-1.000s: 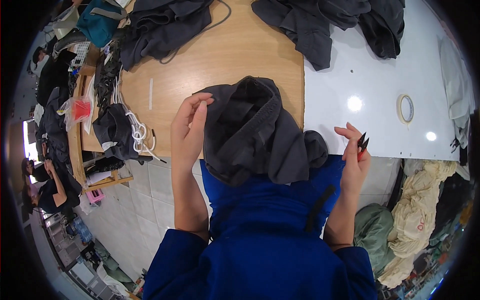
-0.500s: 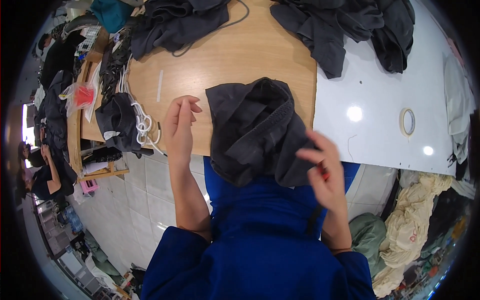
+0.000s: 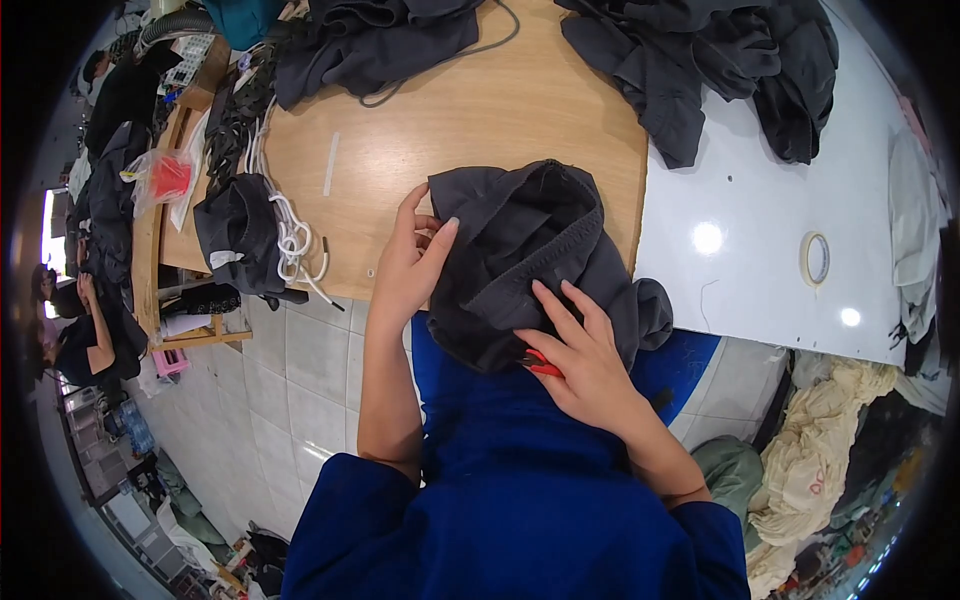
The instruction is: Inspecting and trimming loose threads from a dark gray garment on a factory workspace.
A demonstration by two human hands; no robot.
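Observation:
A dark grey garment [image 3: 480,275] lies bunched at the table's front edge, its gathered, stitched opening facing up and part of it hanging towards my lap. My left hand [image 3: 408,265] has hold of its left edge, thumb on top of the cloth and fingers curled at the corner. Over the lower middle, below the stitched band, my right hand [image 3: 580,360] rests its fingertips on the fabric. A small red-handled tool with a dark end, apparently thread snips [image 3: 543,363], is tucked in that hand's palm.
More dark garments lie at the far left [image 3: 375,45] and far right [image 3: 700,60]. White cords [image 3: 292,235] hang beside another dark cloth piece [image 3: 237,232] at left. A tape roll [image 3: 815,258] sits on the white board [image 3: 760,225]. Cream cloth [image 3: 820,460] is heaped lower right.
My left hand has come right and taken the garment's left edge. My right hand has moved left onto the cloth from its right side. A fold now sticks out at the garment's right.

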